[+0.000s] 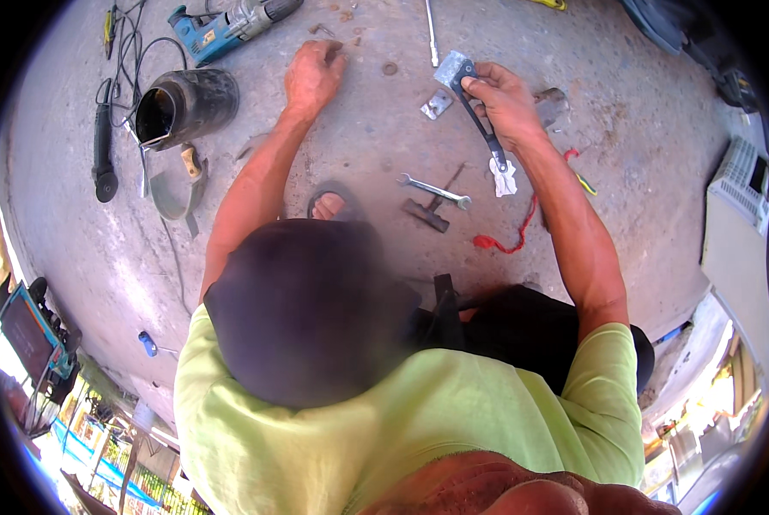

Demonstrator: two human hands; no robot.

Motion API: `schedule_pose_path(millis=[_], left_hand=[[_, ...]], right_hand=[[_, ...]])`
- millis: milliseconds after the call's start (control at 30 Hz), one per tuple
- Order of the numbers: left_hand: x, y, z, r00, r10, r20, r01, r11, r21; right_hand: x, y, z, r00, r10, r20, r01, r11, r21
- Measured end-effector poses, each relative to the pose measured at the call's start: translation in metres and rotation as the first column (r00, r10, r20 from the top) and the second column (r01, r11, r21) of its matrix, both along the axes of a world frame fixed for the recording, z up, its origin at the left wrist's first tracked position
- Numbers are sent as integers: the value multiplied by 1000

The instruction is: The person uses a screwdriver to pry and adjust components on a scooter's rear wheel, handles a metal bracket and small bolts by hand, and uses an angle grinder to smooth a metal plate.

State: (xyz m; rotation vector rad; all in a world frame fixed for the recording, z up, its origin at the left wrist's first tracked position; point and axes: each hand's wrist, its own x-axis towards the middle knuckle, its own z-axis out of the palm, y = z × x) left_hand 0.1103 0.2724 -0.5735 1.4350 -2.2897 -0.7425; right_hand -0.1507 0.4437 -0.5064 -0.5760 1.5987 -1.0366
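- Black metal arm [477, 113] with a grey metal plate [455, 69] at its upper end: held above the concrete floor [264, 184], ahead of the person and toward the right.
- Right hand [503, 99]: its grip is clamped on the arm near the plate, thumb lying over the black metal.
- White crumpled scrap [504, 178]: at the arm's lower end; whether it is attached or lies beneath on the floor, I cannot tell.
- Left hand [314, 79]: well apart from the arm, back of the hand upward and fingers loosely bent; the palm side is hidden, so I cannot tell whether its grip is apart or together.
- Small silvery metal piece [436, 105]: on the floor, just below the plate.
- Long metal rod [432, 34]: on the floor, its near end close to the plate.
- Combination wrench [436, 190]: on the floor between the sandaled foot [329, 206] and the white scrap, crossing a dark T-handled tool [427, 215].
- Red cord [515, 246]: curving over the floor near the right forearm.
- Blue power drill [221, 33]: beyond the left hand, toward the left, near a dark cylindrical container [204, 99] lying on its side.
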Motion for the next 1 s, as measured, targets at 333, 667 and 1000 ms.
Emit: schedule_pose_path(millis=[333,667,1000], left_hand=[[12,-54,-3,986,98,134,-83,990,-114],[10,-61,-12,989,110,102,-106,993,-44],[-11,-27,19,989,-102,-104,115,985,132]], right_hand=[[8,-3,-3,1000,20,-2,-20,999,28],[9,-1,-4,1000,-2,13,1,1000,17],[6,1,-4,1000,10,5,-10,1000,14]])
